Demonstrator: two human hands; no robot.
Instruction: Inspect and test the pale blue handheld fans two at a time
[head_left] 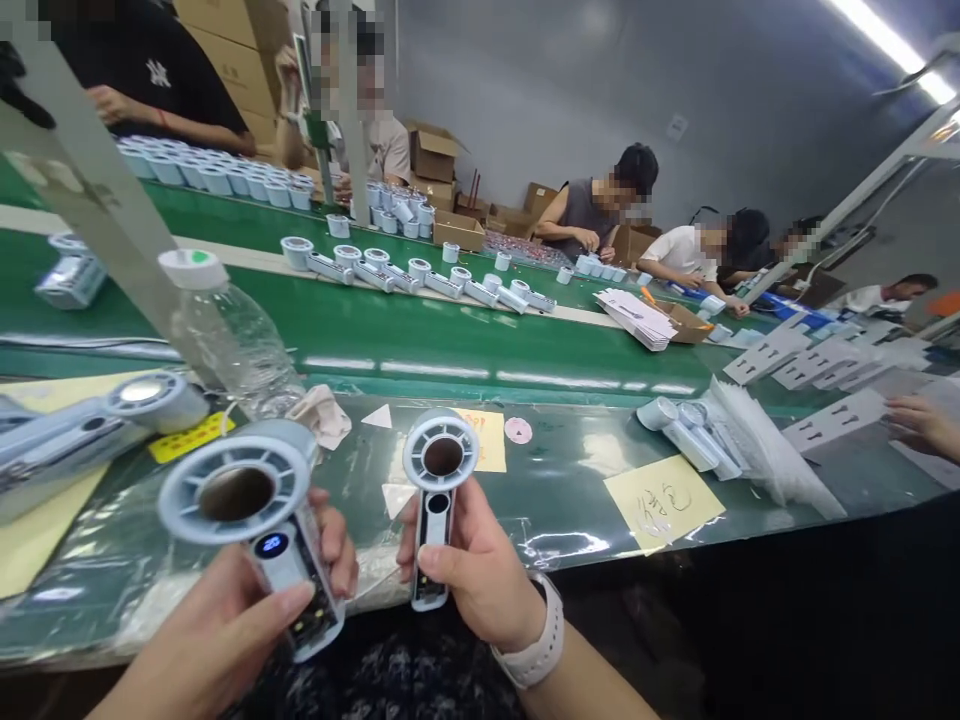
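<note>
Head view here: both things in hand look like white handheld fans, light hard plastic and kinda glossy, so I'd take hold by the handle and leave the thin ring alone. The left hand [217,625] wraps the handle of the lit-display fan [289,570], and the right hand [469,570] wraps the second fan [433,530]. Hands are apart, both held up over the green worktop [555,450], wrists bent inward. White watch [531,632] on the right wrist, plastic water bottle [236,340] just beyond.
</note>
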